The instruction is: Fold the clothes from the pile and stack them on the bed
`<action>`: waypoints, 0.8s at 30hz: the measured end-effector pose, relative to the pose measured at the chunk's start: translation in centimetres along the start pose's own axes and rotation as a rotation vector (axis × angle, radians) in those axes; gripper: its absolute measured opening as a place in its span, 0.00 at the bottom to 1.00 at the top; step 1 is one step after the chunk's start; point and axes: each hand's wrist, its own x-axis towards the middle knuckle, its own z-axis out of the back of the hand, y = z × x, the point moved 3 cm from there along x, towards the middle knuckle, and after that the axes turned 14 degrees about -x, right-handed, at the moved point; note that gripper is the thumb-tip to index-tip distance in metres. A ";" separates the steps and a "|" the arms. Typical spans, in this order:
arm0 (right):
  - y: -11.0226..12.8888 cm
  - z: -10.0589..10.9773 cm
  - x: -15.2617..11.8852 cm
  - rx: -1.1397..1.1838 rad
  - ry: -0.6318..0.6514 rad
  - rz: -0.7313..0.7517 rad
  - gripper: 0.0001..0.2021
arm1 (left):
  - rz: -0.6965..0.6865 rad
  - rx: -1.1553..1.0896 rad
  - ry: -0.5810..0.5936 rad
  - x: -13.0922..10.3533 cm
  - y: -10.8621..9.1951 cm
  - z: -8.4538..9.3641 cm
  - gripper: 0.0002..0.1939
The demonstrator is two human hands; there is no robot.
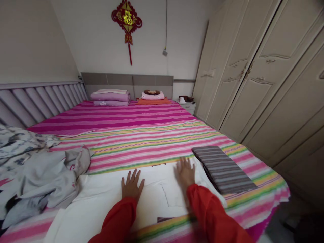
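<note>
left hand: spread flat on white cloth | right hand: fingers splayed, blurred, over same cloth | folded striped cloth: alongside

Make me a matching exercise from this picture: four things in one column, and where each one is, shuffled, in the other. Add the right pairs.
Things
1. white cloth
2. ornament
3. grey striped cloth
4. wardrobe

Places
A. standing to the right of the bed
B. folded, to the right of the right hand
C. laid out under the left hand and right hand
D. hanging on the wall

Right pairs: 1-C, 2-D, 3-B, 4-A
</note>
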 end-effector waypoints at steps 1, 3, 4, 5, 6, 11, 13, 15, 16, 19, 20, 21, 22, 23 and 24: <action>1.8 -0.1 -1.4 0.033 -0.029 0.117 0.24 | 0.000 -0.012 0.001 0.0 0.0 0.0 0.27; 4.1 -0.8 -4.3 0.092 0.002 0.287 0.24 | 0.002 -0.035 -0.007 -0.2 0.0 0.1 0.26; 4.2 -1.2 -5.5 0.095 0.027 0.279 0.24 | 0.005 -0.044 -0.016 -0.3 -0.1 0.3 0.26; 3.8 -1.6 -6.5 0.083 0.044 0.236 0.24 | 0.009 -0.050 -0.029 -0.4 -0.2 0.5 0.25; 3.0 -1.9 -7.2 0.063 0.039 0.182 0.25 | 0.011 -0.056 -0.044 -0.6 -0.3 0.8 0.25; -0.4 -2.9 -7.4 0.008 -0.012 0.084 0.30 | 0.154 -0.199 -0.038 -0.7 -2.1 2.7 0.24; -0.4 -3.0 -7.2 0.006 -0.016 0.098 0.31 | 0.317 -0.263 -0.039 -0.7 -4.0 2.9 0.26; -0.2 -3.1 -7.2 0.007 -0.030 0.104 0.31 | 0.276 -0.301 -0.017 -0.8 -6.9 2.3 0.27; -0.2 -3.1 -7.2 0.007 -0.037 0.103 0.31 | 0.140 -0.352 0.021 -0.9 -8.7 1.8 0.28; -0.2 -3.3 -7.3 0.011 -0.050 0.094 0.32 | -0.119 -0.432 0.130 -1.5 -11.3 0.0 0.27; -0.3 -3.4 -7.3 0.011 -0.052 0.093 0.32 | -0.124 -0.422 0.145 -1.5 -10.9 -0.3 0.26; -0.4 -3.5 -7.3 0.010 -0.053 0.094 0.32 | -0.102 -0.397 0.144 -1.4 -9.8 -0.4 0.26; -0.4 -3.5 -7.3 0.008 -0.054 0.094 0.33 | -0.068 -0.361 0.130 -1.3 -8.2 -0.3 0.26; -0.4 -3.6 -7.2 0.006 -0.053 0.096 0.33 | -0.036 -0.316 0.106 -1.0 -6.1 0.1 0.26; -0.4 -3.6 -7.2 0.004 -0.051 0.097 0.34 | 0.002 -0.266 0.071 -0.7 -3.8 0.7 0.26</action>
